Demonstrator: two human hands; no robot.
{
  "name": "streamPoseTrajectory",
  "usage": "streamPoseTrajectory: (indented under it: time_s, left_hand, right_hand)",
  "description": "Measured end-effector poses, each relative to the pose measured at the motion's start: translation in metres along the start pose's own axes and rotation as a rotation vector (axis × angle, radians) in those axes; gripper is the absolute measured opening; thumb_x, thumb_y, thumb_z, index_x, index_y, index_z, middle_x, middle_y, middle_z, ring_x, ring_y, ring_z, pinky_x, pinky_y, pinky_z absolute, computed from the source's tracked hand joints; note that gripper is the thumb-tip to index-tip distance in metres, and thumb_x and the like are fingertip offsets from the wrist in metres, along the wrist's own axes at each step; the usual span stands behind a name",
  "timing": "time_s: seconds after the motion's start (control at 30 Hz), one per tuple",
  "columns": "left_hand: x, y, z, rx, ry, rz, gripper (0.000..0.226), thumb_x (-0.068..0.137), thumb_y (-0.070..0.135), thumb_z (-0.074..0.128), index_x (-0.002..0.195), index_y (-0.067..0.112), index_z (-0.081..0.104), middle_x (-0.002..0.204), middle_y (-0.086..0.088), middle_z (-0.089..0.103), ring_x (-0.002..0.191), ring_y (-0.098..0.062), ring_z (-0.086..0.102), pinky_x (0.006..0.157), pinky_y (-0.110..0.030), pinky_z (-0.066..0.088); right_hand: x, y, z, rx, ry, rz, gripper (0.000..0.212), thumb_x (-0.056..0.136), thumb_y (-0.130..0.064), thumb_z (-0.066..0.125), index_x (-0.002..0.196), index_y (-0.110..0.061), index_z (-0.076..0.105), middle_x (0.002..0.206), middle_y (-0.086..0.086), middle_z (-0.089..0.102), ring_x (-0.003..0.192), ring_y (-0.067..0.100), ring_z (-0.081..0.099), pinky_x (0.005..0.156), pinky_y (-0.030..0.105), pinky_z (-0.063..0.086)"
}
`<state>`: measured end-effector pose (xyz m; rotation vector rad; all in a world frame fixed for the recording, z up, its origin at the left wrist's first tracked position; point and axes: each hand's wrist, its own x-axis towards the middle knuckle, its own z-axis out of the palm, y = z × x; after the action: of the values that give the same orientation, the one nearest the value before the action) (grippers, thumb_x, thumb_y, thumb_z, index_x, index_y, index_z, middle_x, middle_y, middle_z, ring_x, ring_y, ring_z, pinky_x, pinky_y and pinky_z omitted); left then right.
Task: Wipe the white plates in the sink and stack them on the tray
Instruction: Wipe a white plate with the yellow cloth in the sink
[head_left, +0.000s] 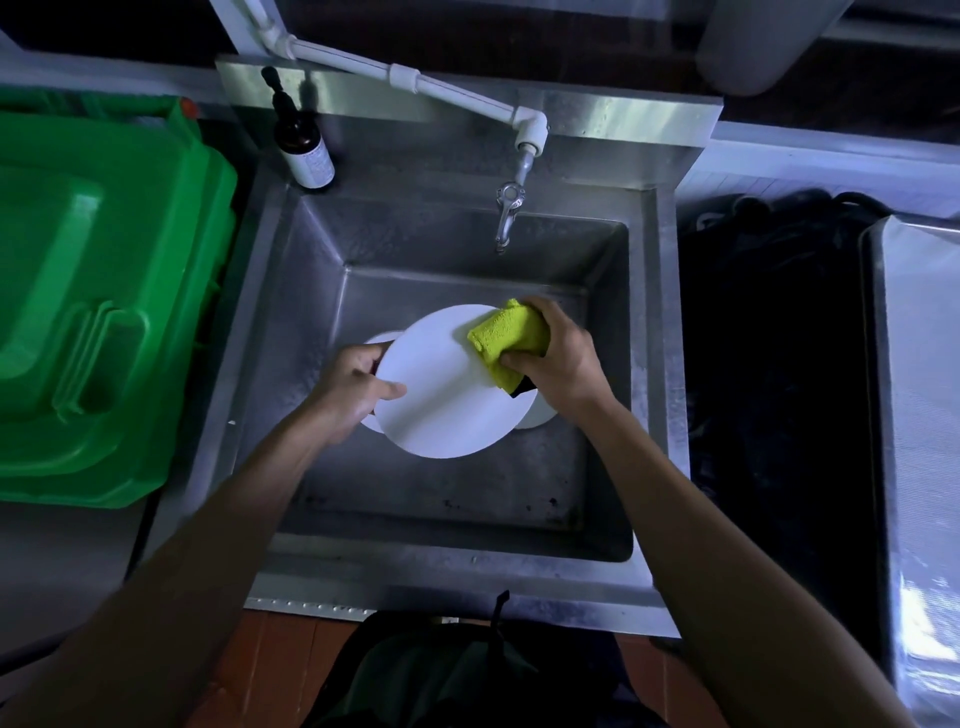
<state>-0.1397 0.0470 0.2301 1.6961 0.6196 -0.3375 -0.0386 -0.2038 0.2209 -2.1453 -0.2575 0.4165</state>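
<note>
Fingers (387, 388) of the left hand (350, 392) are curling round the left rim of a white plate (447, 400), thumb lying on its face, holding it tilted above the sink (457, 493) floor. Right hand (558, 358) is gripping a folded yellow cloth (506, 340), pressing it on the plate's upper right part. More plates (535, 415) are lying under it in the middle of the basin, mostly hidden. A tap (506, 218) is hanging over the far edge; a dark bottle (304, 145) is standing at the far left corner. A green bin (98, 291) is sitting left of the sink, a metal tray (919, 389) well to its right.
</note>
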Motion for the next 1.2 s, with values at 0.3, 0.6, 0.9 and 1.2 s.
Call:
streamPoseTrajectory:
  time_s: [0.3, 0.6, 0.9, 1.2]
  left_hand:
    - [0.014, 0.01, -0.007, 0.171, -0.006, 0.118, 0.045, 0.081, -0.01, 0.069, 0.09, 0.034, 0.074, 0.089, 0.01, 0.077, 0.087, -0.017, 0.071, 0.084, -0.041, 0.057]
    - [0.016, 0.016, 0.001, 0.432, -0.048, 0.204, 0.064, 0.078, -0.008, 0.068, 0.098, 0.053, 0.066, 0.08, 0.027, 0.072, 0.082, -0.004, 0.066, 0.08, -0.035, 0.056]
    - [-0.004, 0.006, 0.013, 0.394, 0.144, 0.314, 0.042, 0.088, 0.003, 0.058, 0.106, 0.034, 0.079, 0.078, 0.042, 0.064, 0.076, 0.017, 0.057, 0.063, -0.005, 0.039]
    - [-0.019, -0.024, 0.027, -0.675, 0.195, -0.401, 0.028, 0.099, 0.033, 0.061, 0.11, 0.009, 0.067, 0.117, -0.018, 0.073, 0.097, -0.033, 0.074, 0.081, -0.049, 0.059]
  right_hand:
    - [0.001, -0.007, -0.007, -0.048, 0.004, -0.071, 0.064, 0.072, -0.017, 0.08, 0.131, -0.023, 0.058, 0.122, -0.002, 0.065, 0.111, 0.02, 0.058, 0.098, 0.041, 0.048]
    - [-0.003, -0.019, 0.003, -0.258, -0.034, -0.225, 0.055, 0.071, -0.018, 0.075, 0.124, -0.022, 0.062, 0.122, 0.0, 0.065, 0.106, 0.028, 0.062, 0.086, 0.041, 0.052]
    - [-0.028, -0.013, 0.014, -0.299, 0.186, -0.402, 0.036, 0.074, -0.018, 0.063, 0.109, -0.016, 0.067, 0.107, 0.002, 0.065, 0.093, 0.029, 0.058, 0.075, 0.037, 0.05]
    - [-0.039, -0.002, 0.006, -0.299, 0.362, -0.473, 0.044, 0.075, -0.001, 0.068, 0.115, -0.016, 0.061, 0.111, 0.002, 0.062, 0.093, 0.025, 0.054, 0.073, 0.042, 0.051]
